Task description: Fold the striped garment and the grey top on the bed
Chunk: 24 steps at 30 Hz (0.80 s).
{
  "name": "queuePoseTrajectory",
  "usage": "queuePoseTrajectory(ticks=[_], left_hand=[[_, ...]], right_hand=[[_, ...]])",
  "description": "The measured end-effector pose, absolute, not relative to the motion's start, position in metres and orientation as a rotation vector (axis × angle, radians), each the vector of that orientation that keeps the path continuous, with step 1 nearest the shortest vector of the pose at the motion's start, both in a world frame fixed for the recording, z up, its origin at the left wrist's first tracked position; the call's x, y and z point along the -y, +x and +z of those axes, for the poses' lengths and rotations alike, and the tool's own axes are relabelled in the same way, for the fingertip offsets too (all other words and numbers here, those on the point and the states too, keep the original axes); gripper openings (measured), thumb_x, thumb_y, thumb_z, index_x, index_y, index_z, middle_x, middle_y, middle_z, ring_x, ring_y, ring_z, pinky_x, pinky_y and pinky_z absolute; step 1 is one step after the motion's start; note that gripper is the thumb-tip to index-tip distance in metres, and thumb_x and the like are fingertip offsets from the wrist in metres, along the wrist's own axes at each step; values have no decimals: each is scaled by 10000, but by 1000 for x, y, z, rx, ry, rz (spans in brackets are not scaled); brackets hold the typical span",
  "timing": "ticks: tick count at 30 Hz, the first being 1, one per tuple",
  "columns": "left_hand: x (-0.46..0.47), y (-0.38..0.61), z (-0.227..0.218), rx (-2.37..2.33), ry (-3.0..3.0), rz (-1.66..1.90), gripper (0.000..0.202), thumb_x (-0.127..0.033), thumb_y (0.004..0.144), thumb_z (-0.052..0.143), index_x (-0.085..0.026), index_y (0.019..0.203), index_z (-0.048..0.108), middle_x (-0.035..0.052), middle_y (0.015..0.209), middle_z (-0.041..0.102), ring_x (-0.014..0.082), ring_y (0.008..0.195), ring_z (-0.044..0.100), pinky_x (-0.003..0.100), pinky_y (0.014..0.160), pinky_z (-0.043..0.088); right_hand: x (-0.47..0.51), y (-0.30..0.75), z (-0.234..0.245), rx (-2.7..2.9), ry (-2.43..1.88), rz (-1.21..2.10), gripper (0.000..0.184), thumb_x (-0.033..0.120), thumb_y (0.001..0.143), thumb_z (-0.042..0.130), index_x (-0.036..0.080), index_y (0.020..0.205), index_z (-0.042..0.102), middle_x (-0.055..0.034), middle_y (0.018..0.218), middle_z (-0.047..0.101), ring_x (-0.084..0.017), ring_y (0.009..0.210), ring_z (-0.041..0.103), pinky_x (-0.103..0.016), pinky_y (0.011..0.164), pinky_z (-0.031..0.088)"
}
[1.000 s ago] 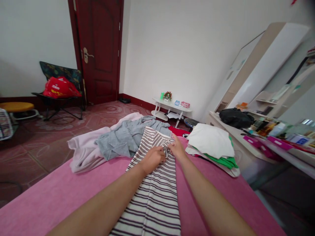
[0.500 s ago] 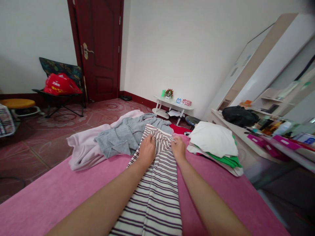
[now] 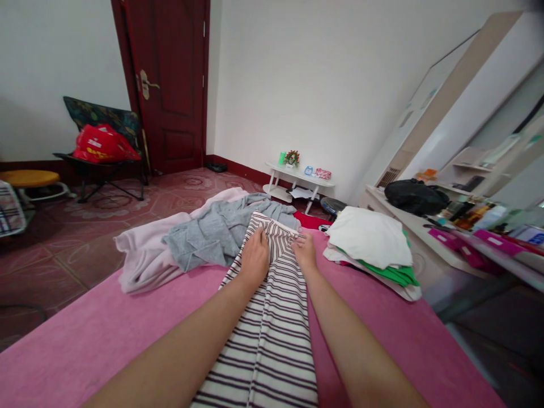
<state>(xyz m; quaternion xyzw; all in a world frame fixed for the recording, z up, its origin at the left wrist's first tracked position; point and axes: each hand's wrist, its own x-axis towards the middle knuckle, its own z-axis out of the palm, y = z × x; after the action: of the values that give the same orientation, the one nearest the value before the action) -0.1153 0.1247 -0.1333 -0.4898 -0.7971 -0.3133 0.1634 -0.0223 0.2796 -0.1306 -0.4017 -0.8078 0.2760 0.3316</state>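
White-and-dark striped pants (image 3: pixel 283 306) lie lengthwise on the pink bed cover (image 3: pixel 170 334), waist end away from me. My left hand (image 3: pixel 255 255) is closed on the cloth near the left side of the waist, fingers curled. At the right side of the waist, my right hand (image 3: pixel 304 250) has its fingertips bent onto the fabric, which wrinkles around them. Just beyond and left of the pants is a loose grey garment (image 3: pixel 212 229), partly over a pale pink cloth (image 3: pixel 147 258). Some red fabric (image 3: pixel 308 221) shows behind the waist.
A stack of folded clothes, white on top (image 3: pixel 365 235), sits on the bed at the right. Beyond it stands a dresser with a black bag (image 3: pixel 414 198). A low white table (image 3: pixel 297 173) is by the wall. A folding chair (image 3: pixel 102 119) holds a red bag (image 3: pixel 104 144).
My right hand's fingertips have shifted slightly inward over the waist, and the fingers look more spread. My left hand stays at about the same spot. The view has shifted slightly.
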Motion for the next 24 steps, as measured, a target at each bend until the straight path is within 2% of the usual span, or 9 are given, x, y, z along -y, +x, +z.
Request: queuePoseTrajectory(ticks=[2,4,6,8,12,15,20,24], left_hand=[[-125,-116,-135,2273,-1391,-898,577,-24,790,375,-116,1359,391,164,1478,342,269,1350,348,398,1066,368],[-123,-116,-136,2275,-1399,-921,576,-34,802,380,-127,1370,372,156,1507,292,268,1378,303,403,1089,344],[-120,-117,-137,2240,-1430,-976,583,-35,801,391,-120,1376,355,167,1519,255,272,1403,248,417,1118,302],[-116,-118,-136,2160,-1476,-1074,604,-26,781,420,-100,1376,342,190,1523,217,285,1419,196,445,1141,256],[-106,-115,-138,2081,-1530,-1267,655,-4,730,487,-41,1363,323,244,1509,171,328,1424,140,496,1155,207],[-89,-109,-140,2125,-1645,-1294,665,-24,738,528,-24,1368,311,264,1502,146,346,1425,124,499,1160,193],[-34,-95,-142,2107,-1958,-1246,671,-103,775,587,-89,1393,327,214,1526,124,331,1429,130,483,1162,208],[23,-77,-126,1936,-2348,-1158,597,-67,804,538,-203,1375,425,117,1565,89,281,1442,121,464,1160,222]], right_hand=[[-269,-17,-135,2221,-986,666,567,198,815,492,104,1366,395,-161,1294,558,-200,1090,594,-307,913,464],[-258,-9,-137,2361,-918,611,532,225,835,510,135,1356,444,-136,1430,439,-211,1295,430,-326,1060,341],[-247,1,-137,2476,-872,588,492,278,878,496,174,1357,472,-100,1506,340,-228,1394,273,-368,1136,210],[-239,11,-136,2588,-877,551,506,359,925,445,220,1410,414,-73,1547,252,-250,1426,187,-436,1153,138],[-223,36,-135,2849,-957,273,546,476,978,252,293,1492,222,-37,1582,103,-269,1442,106,-529,1136,150],[-208,59,-135,2914,-927,160,547,479,984,192,306,1502,166,-28,1582,102,-260,1442,111,-538,1133,167],[-169,106,-136,2949,-799,70,533,449,990,209,287,1498,200,-43,1577,132,-263,1439,130,-544,1132,174],[-132,139,-133,2965,-713,71,512,406,994,237,289,1492,226,-43,1575,142,-268,1439,124,-542,1130,191]])
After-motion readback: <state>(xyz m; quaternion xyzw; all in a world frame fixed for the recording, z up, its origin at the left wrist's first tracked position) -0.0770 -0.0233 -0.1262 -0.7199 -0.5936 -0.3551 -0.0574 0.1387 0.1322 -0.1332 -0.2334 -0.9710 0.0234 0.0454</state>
